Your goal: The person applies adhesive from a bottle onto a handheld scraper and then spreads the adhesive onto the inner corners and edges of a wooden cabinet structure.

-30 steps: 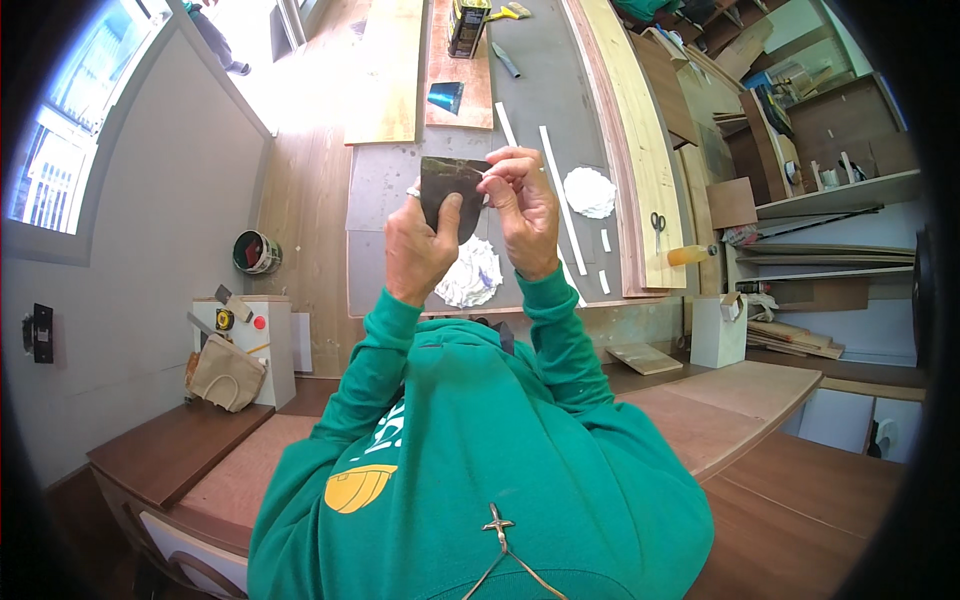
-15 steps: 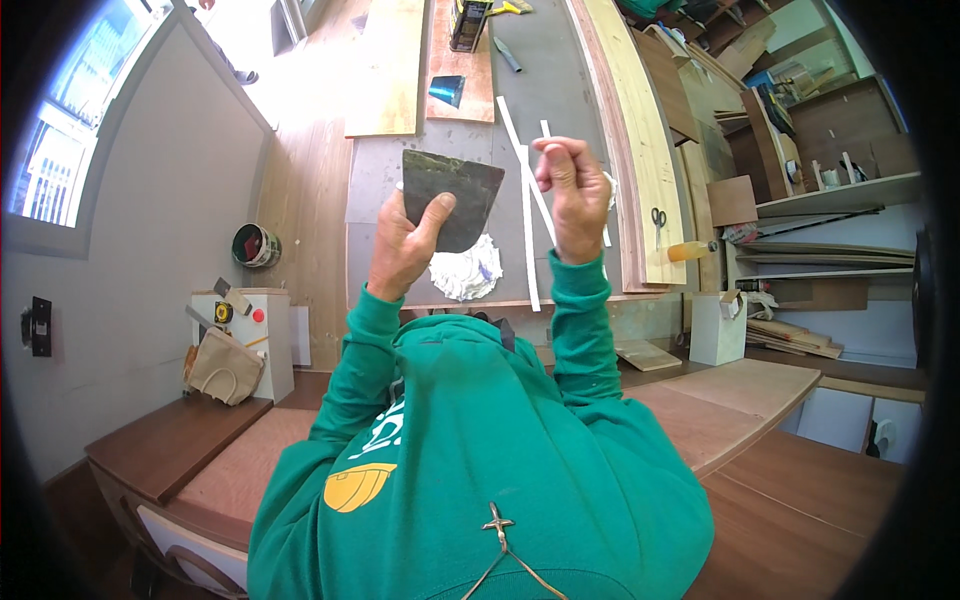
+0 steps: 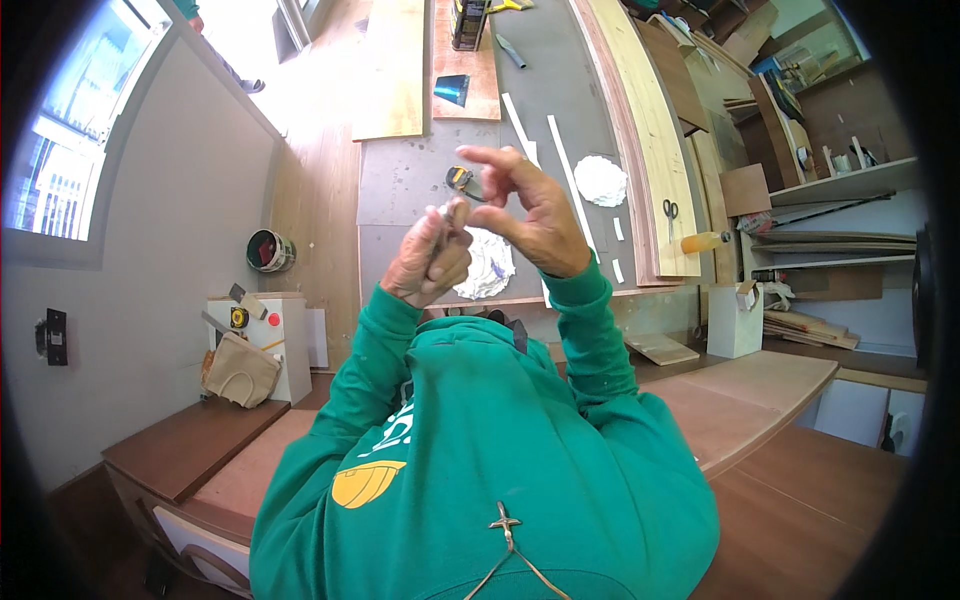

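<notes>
My left hand [image 3: 428, 262] is closed on a dark, flat, plate-like piece [image 3: 441, 243], now turned nearly edge-on, so little of its face shows. Close by, my right hand [image 3: 540, 212] has its index finger stretched out and the thumb apart, the thumb tip by the left fingertips. Nothing shows between its fingers. Behind the hands a yellow and black tape measure [image 3: 460, 179] lies on the grey tabletop [image 3: 395, 210]. A white, crumpled mound [image 3: 490, 270] sits under the hands, partly hidden by them. Thin white strips [image 3: 565, 165] lie to the right.
A second white mound [image 3: 601, 181] lies at the right, beside long boards [image 3: 655, 150] carrying scissors [image 3: 670, 208] and a yellow-orange bottle [image 3: 705, 242]. Farther off are a dark can [image 3: 468, 25] and a blue piece [image 3: 451, 90]. A bucket [image 3: 268, 252] stands on the floor at left.
The dark piece has turned from face-on to nearly edge-on in my left hand, uncovering the tape measure. My right hand has moved left toward it and its fingers have spread.
</notes>
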### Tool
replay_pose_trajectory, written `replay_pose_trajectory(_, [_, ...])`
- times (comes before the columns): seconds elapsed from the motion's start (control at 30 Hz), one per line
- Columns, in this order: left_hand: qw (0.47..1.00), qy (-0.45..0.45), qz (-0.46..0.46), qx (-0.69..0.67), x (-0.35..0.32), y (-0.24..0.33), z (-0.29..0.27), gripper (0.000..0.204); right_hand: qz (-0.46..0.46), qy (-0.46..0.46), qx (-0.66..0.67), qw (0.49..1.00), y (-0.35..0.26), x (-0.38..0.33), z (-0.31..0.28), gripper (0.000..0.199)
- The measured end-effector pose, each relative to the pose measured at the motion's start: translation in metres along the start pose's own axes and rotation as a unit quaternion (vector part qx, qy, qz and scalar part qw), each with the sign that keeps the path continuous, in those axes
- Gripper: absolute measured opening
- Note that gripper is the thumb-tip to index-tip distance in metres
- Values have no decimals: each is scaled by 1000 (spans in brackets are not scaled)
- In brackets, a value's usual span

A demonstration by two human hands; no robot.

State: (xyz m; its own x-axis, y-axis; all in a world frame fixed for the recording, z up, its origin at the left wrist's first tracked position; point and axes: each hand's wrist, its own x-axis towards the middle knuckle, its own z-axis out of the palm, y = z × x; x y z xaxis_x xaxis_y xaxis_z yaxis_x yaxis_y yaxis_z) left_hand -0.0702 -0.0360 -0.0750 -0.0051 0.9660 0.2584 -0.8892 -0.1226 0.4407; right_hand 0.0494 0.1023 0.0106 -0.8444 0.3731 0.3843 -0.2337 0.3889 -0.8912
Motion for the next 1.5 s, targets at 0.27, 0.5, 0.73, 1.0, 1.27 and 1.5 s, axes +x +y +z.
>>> replay_pose_trajectory(0.27, [962, 244, 37, 116, 10, -5, 6, 91, 131, 83, -50, 987, 23, -10, -22, 19])
replay_pose_trajectory(0.5, [889, 284, 73, 351, -5, -3, 8, 45, 152, 81, -111, 979, 32, -21, -36, 29])
replay_pose_trajectory(0.73, [885, 284, 80, 361, 4, -8, 22, 35, 127, 131, -41, 982, 31, -12, -48, 29])
replay_pose_trajectory(1.0, [885, 305, 93, 340, -2, 3, 0, 37, 89, 282, 219, 930, 26, -25, -80, 15])
replay_pose_trajectory(1.27, [874, 317, 81, 359, -3, -3, -5, 39, -3, 328, 419, 847, 22, -52, -119, 12])
replay_pose_trajectory(1.5, [847, 415, 65, 327, -13, 15, -35, 50, 33, 511, 83, 855, -6, -112, -153, 20])
